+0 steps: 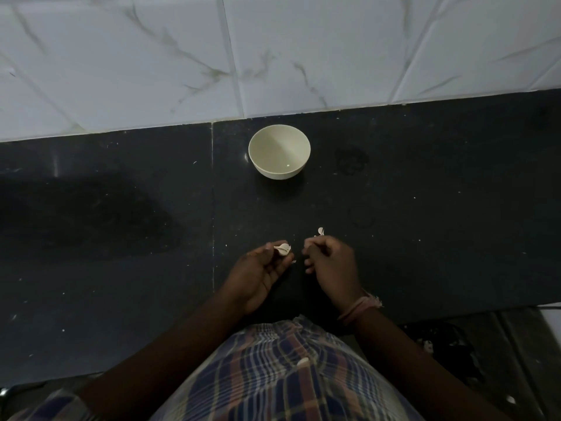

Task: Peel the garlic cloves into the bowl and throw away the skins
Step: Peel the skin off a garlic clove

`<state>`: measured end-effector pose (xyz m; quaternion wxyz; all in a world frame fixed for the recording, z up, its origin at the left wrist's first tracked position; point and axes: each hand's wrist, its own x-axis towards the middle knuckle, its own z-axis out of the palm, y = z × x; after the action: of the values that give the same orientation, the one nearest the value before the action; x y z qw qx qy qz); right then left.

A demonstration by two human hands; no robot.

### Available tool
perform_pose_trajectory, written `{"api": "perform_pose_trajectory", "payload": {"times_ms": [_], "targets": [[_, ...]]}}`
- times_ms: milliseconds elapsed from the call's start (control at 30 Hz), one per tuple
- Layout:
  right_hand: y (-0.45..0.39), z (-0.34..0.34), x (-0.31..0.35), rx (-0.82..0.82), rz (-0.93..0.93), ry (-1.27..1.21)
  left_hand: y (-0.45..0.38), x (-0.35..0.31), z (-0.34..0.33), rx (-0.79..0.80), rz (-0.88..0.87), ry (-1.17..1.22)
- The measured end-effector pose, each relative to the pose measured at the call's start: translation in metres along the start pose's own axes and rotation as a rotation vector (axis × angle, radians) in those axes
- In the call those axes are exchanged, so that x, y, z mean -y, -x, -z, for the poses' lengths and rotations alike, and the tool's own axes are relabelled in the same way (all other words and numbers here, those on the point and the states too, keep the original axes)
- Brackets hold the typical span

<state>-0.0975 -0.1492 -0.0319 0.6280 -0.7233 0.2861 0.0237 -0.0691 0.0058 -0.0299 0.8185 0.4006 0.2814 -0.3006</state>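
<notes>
A cream bowl (279, 151) stands on the black counter (121, 253) near the tiled wall, with nothing visible inside it. My left hand (261, 275) pinches a garlic clove (283, 249) between its fingertips, with skin partly flared off. My right hand (332, 265) is beside it with fingers curled; what it holds is hidden. A small piece of skin (320, 230) lies on the counter just beyond my right knuckles.
White marble-look wall tiles (273, 56) rise behind the counter. Tiny skin flecks dot the counter. At the lower right, below the counter edge, a dark bag or bin (446, 350) holds pale scraps. A skin flake (302, 363) sits on my checked cloth.
</notes>
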Motion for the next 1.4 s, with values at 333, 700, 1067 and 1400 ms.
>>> {"api": "perform_pose_trajectory", "payload": {"times_ms": [333,700,1067,1400], "targets": [[0.015,-0.019,0.007,0.071,0.084,-0.005,0.006,-0.002,0.001,0.095,-0.068,-0.014],[0.01,-0.018,0.013,0.166,0.053,-0.151,0.01,-0.001,0.003,0.052,-0.265,-0.312],[0.009,-0.028,0.007,0.08,0.022,-0.033,0.006,0.0,0.0,-0.023,-0.237,-0.268],[-0.009,-0.014,0.001,-0.059,-0.267,-0.454,-0.004,-0.004,0.003,0.039,-0.138,-0.021]]}}
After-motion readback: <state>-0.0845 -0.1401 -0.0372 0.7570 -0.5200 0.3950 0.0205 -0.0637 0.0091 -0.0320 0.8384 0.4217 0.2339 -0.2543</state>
